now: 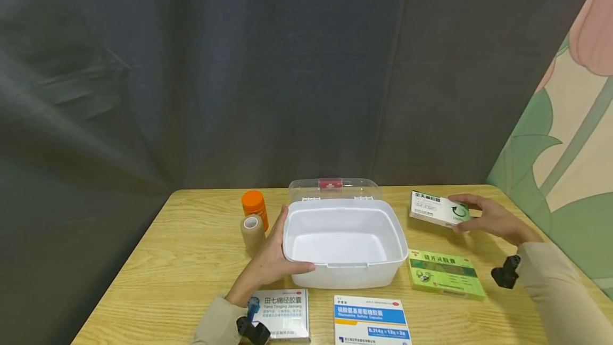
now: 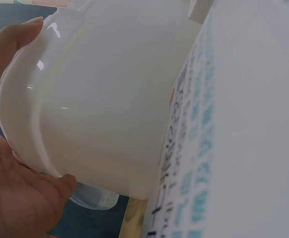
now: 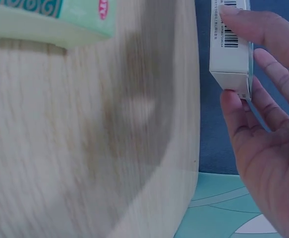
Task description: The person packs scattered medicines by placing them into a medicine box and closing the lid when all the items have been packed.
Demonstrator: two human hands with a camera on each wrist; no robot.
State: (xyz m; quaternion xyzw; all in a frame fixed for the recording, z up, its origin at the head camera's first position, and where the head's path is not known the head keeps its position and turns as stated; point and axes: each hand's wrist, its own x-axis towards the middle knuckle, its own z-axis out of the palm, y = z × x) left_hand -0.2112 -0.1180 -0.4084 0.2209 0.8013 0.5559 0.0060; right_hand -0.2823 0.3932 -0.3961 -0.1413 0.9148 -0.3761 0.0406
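A white plastic box (image 1: 342, 277) stands at the middle of the table, its clear lid (image 1: 306, 190) with a red cross label swung back. My left hand (image 1: 269, 261) grips its left front corner, thumb along the front rim and fingers at the left side. In the left wrist view the box wall (image 2: 109, 89) fills the middle beside that hand (image 2: 23, 183). At the far right, my right hand (image 1: 495, 220) pinches the right end of a white medicine box (image 1: 433, 210) with a green arrow. The right wrist view shows thumb and fingers on opposite sides of this medicine box (image 3: 228, 59).
A green medicine box (image 1: 445, 273) lies right of the plastic box. In front lie a blue-and-white medicine box (image 1: 371, 321) and a white one (image 1: 284, 310) near my left wrist. An orange bottle (image 1: 254, 204) and a tan roll (image 1: 252, 233) stand at left. A dark curtain hangs behind.
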